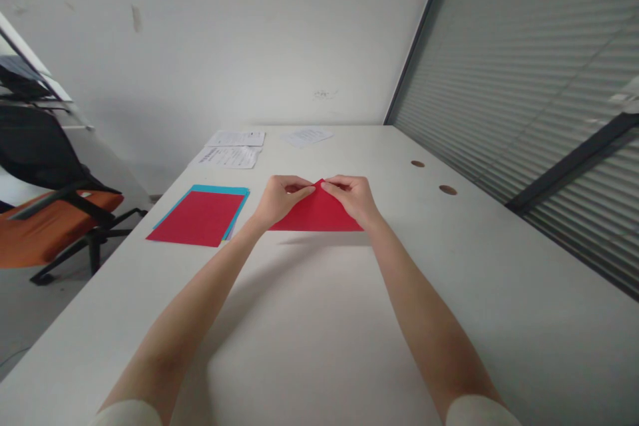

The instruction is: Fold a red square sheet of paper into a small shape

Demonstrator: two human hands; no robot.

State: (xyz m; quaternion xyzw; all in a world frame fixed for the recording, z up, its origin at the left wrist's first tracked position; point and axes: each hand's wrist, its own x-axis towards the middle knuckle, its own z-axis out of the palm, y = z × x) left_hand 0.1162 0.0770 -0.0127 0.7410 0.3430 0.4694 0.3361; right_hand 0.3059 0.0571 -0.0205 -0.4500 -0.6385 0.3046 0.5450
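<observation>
Two bare hands meet at the top corner of a folded red sheet [317, 216], which lies as a flat triangle on a white table [319, 333], its long edge toward the person and its point away. The left hand [279, 200] comes in along the sheet's left slope, thumb and forefinger closed narrowly on the paper just beside the point, the other fingers curled in. The right hand [355, 196] mirrors it on the right slope, its fingertips likewise pinched on the paper at the point, so the two sets of fingertips sit just beside each other. The sheet's lower left corner is hidden behind the left wrist. Both forearms are bare and run back from the sheet to pale sleeves at the bottom of the view.

To the left of the folded red sheet, near it but apart, lies a stack of coloured sheets [197, 218], a red one on top and a blue one showing along its far and right edges. Beyond the folded sheet, well apart from it, lie several printed pages [229, 156]. To its right and a little beyond, two round holes [448, 190] are set in the tabletop. Farther right of the sheet, a slatted blind [539, 80] runs along the table's side. Far to the sheet's left, off the table, stands an office chair [50, 226] with an orange seat and a black back.
</observation>
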